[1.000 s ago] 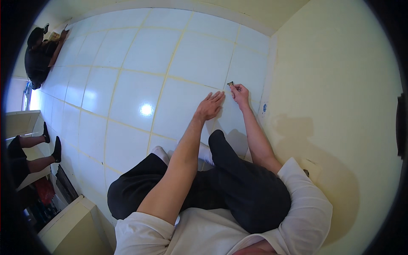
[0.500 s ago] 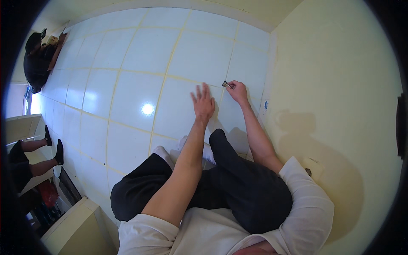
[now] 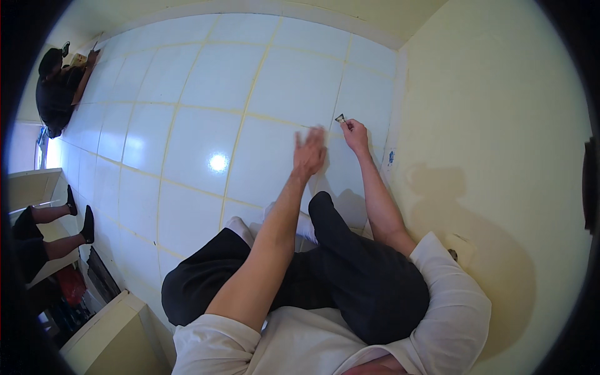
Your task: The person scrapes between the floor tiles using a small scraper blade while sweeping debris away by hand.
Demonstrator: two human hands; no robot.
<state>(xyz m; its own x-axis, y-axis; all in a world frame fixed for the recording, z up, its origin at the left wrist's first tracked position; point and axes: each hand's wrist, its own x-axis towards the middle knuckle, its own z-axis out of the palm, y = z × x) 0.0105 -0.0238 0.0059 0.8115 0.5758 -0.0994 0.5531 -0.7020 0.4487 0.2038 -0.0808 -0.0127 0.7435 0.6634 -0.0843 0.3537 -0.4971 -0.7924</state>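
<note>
Right, your right hand (image 3: pixel 356 134) pinches a small dark metal scraper (image 3: pixel 340 117) against a grout line of the white tiled floor (image 3: pixel 187 144), near its wall edge. Light, stiff, likely sharp: grip its handle end. Left hand (image 3: pixel 309 153) hovers open, blurred.

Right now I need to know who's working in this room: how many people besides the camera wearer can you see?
2. One person crouches in the far left corner of the tiled floor. Another shows only as legs at the left edge. More may be out of view.

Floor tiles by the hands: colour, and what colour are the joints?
Glossy white floor tiles with yellowish joints; head view.
</note>
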